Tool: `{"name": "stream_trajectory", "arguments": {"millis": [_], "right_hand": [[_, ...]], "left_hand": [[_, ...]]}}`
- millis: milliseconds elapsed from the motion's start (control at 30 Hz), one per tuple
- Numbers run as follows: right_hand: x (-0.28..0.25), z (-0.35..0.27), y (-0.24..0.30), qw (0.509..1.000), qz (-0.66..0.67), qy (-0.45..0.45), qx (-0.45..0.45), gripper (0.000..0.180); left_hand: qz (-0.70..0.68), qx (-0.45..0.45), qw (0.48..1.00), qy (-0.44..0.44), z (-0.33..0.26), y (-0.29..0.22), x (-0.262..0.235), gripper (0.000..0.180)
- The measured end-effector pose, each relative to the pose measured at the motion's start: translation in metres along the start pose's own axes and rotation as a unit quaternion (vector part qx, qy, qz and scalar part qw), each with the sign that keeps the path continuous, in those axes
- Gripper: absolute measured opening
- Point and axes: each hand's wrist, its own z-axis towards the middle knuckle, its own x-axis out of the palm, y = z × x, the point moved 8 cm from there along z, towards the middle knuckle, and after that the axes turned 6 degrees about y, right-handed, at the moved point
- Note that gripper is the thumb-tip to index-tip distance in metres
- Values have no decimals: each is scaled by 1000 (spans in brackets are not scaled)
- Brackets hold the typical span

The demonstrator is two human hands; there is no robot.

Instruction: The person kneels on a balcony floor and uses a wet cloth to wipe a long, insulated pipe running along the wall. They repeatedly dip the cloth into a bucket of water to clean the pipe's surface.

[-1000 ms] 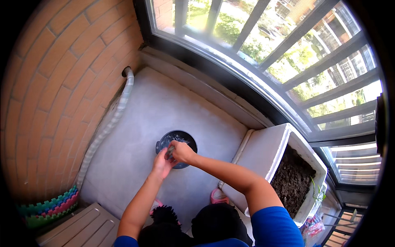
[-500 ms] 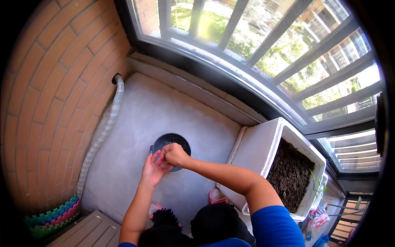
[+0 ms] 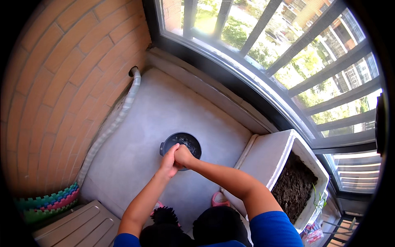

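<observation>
A dark round bowl [image 3: 186, 141] with a small handle on its left side stands on the grey concrete floor [image 3: 152, 119]; something wet glints inside it. Both of my hands meet over its near rim. My right hand [image 3: 184, 155] is curled into a fist. My left hand [image 3: 168, 161] lies against that fist, fingers together and pointing up. Anything between the two hands is hidden.
A white planter box [image 3: 284, 164] filled with dark soil stands to the right. A grey corrugated hose [image 3: 113, 119] runs along the brick wall [image 3: 61, 82] on the left. A barred window [image 3: 263, 45] lies ahead. A colourful foam mat [image 3: 45, 202], a beige lid [image 3: 78, 226] and a pink slipper [image 3: 220, 199] are near me.
My hands have stayed together above the bowl, shifting slightly toward its near rim. The view has tilted, so the bowl sits a little lower in the picture.
</observation>
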Motion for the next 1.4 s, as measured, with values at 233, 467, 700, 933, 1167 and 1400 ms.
{"name": "stream_trajectory", "arguments": {"millis": [233, 467, 700, 933, 1167, 1400], "right_hand": [[-4, -3, 1, 997, -37, -40, -58, 25], [-3, -2, -6, 998, -1, -21, -60, 22], [2, -23, 18, 955, 237, 178, -20, 44], [15, -39, 26, 960, 176, 216, 18, 57], [40, -33, 34, 975, -62, 142, -161, 19], [115, -41, 42, 953, -132, 209, -175, 22]], "left_hand": [[-9, 5, 1000, -25, 4, 7, -6, 38], [32, -1, 999, -39, 10, 10, -12, 35], [134, 189, 968, -96, -27, -50, -32, 35], [389, 310, 867, 11, -62, -52, -13, 32], [68, 193, 979, -19, -96, -40, -70, 29], [9, 196, 977, -80, -137, -22, -118, 37]]}}
